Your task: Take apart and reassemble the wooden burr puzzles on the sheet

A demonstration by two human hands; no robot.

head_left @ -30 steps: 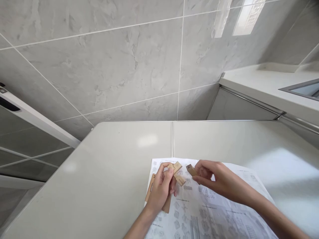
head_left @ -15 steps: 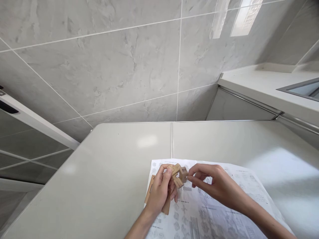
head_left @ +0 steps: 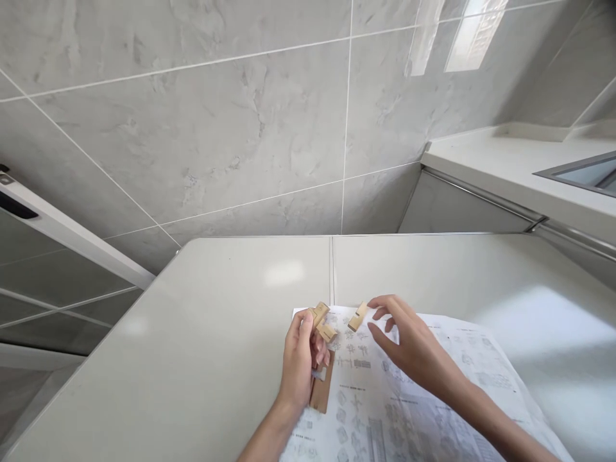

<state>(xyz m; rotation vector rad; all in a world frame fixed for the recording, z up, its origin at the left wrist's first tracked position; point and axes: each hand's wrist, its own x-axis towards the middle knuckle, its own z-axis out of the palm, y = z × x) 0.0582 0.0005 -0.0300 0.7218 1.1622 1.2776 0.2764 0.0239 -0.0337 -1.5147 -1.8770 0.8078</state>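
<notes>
- Now we have our left hand closed around the joined wooden pieces. Thumb and fingers clamp the lower part, so the notched top stands clear of the grip.
- Our right hand pinches the small wooden block at the fingertips only. This looks like a light hold that leaves most of its faces bare.
- Both are held up, near each other but apart, over the far left corner of the instruction sheet, probably so the printed diagrams stay readable beneath.
- A flat wooden strip lies on the sheet's left edge, partly under our left hand.
- The sheet rests at the near edge of the counter and crosses its seam.
</notes>
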